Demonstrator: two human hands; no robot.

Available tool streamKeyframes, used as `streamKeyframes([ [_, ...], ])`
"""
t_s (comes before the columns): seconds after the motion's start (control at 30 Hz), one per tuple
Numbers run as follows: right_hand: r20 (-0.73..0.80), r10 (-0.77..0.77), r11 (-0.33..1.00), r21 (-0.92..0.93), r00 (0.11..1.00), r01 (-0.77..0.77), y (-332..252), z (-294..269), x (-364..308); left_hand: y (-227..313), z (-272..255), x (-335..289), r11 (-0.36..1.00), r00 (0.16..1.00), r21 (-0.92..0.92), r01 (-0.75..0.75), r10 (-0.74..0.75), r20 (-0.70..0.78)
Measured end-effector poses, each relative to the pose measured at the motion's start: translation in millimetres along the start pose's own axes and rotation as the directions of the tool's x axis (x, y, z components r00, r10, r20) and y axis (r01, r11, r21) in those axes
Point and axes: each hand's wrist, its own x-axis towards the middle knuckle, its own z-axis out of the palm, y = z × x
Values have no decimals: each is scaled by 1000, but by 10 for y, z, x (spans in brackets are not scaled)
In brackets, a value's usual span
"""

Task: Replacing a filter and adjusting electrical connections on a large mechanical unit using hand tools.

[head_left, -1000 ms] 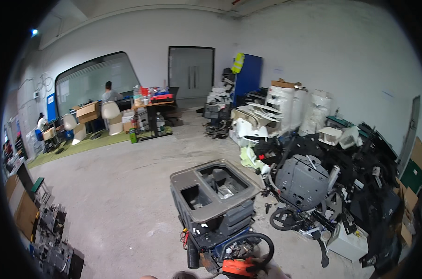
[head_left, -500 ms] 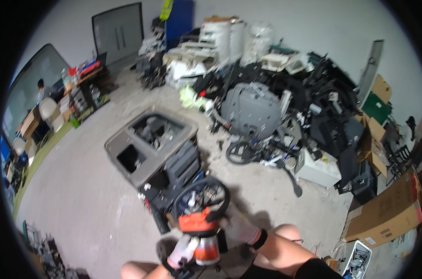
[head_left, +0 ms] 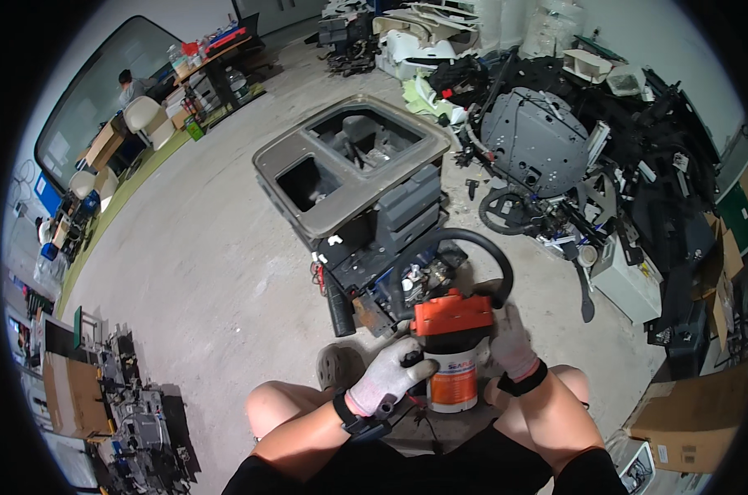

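Note:
Between my two hands, in front of my lap, is an upright pump with an orange head and a white and orange cylindrical body. A thick black hose arches up from its head and loops over at the far side. My left hand, in a white work glove, is closed around a black fitting at the pump's left, thumb against the body. My gloved right hand grips the pump's right side near the hose end, its fingertips partly hidden. Just beyond stands a grey-brown machine cabinet with two openings on top and exposed parts at its near end.
A pile of black and grey plastic parts fills the right, with a white box at its edge. Cardboard boxes stand at lower right. More metal parts lie at lower left. A person sits far left.
My view has tilted down and turned left, so the cabinet and pile appear higher and further right. The pump stays between my hands and now shows more clearly.

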Motion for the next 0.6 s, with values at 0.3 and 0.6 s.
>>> streamKeyframes([
  [0.3,183,-319,834,-412,930,367,-208,27,170,-6,-24,-32,765,989,-627,146,-95,114],
  [0.6,142,-83,988,-121,986,100,-502,152,150,-86,-80,75,854,980,-496,157,-74,183],
])
